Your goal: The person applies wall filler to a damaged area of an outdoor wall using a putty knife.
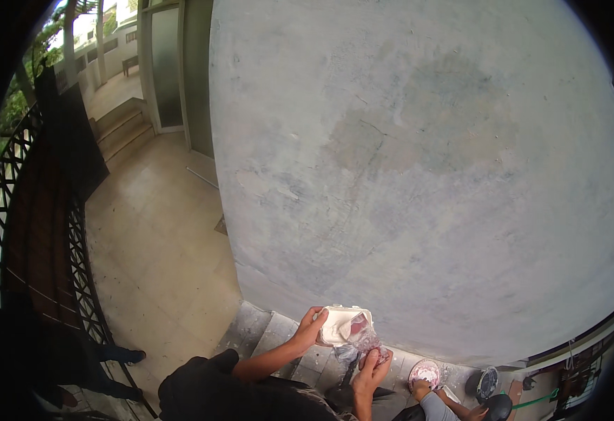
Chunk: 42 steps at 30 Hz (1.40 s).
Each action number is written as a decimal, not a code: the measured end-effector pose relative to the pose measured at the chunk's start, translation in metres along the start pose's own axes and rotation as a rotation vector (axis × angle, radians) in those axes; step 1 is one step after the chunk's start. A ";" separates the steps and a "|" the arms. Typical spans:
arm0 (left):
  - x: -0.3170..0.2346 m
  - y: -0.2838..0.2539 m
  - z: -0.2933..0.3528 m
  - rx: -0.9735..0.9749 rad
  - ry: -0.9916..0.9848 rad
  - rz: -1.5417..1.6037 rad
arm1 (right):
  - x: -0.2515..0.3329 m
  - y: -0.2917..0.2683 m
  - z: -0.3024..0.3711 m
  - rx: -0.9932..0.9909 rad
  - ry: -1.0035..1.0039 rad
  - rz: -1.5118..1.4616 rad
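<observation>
Level with the foot of the wall, my left hand (310, 328) grips the left side of a shallow white tub or tray (335, 327). Its fingers close on the rim. My right hand (372, 370) is closed on a crumpled clear plastic piece (364, 337), perhaps a bag or wrapper, with reddish patches on it. The upper end of that plastic overlaps the right part of the white tub. Whether the plastic is empty I cannot tell. In front of both hands rises a large pale grey wall (391, 210) with darker, uneven patches and fine cracks.
At lower right another person in a dark cap (498, 407) sits low, near a red-and-white round container (425, 373) and a black bucket (488, 381). Grey steps (268, 333) lie below the wall. A dark-clothed person (75, 372) is by the railing (82, 259) at left.
</observation>
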<state>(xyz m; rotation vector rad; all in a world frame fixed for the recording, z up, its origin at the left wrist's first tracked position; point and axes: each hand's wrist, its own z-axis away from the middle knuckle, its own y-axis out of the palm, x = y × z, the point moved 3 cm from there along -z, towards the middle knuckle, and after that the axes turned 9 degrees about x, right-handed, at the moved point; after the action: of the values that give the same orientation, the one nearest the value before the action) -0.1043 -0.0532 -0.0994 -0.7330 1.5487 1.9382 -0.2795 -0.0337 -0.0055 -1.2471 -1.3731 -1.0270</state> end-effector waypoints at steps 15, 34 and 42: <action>-0.039 0.011 0.034 -0.013 0.033 -0.044 | 0.008 0.011 0.007 0.012 0.093 -0.307; -0.034 -0.006 0.072 -0.127 0.126 0.037 | 0.021 0.023 0.023 0.152 0.336 -0.490; -0.042 -0.033 0.103 -0.157 0.184 0.078 | 0.017 0.043 0.042 0.099 0.241 -0.499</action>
<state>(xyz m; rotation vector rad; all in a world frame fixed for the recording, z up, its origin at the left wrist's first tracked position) -0.0597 0.0504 -0.0726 -0.9536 1.5645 2.1192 -0.2416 0.0149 0.0030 -0.6891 -1.5560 -1.3791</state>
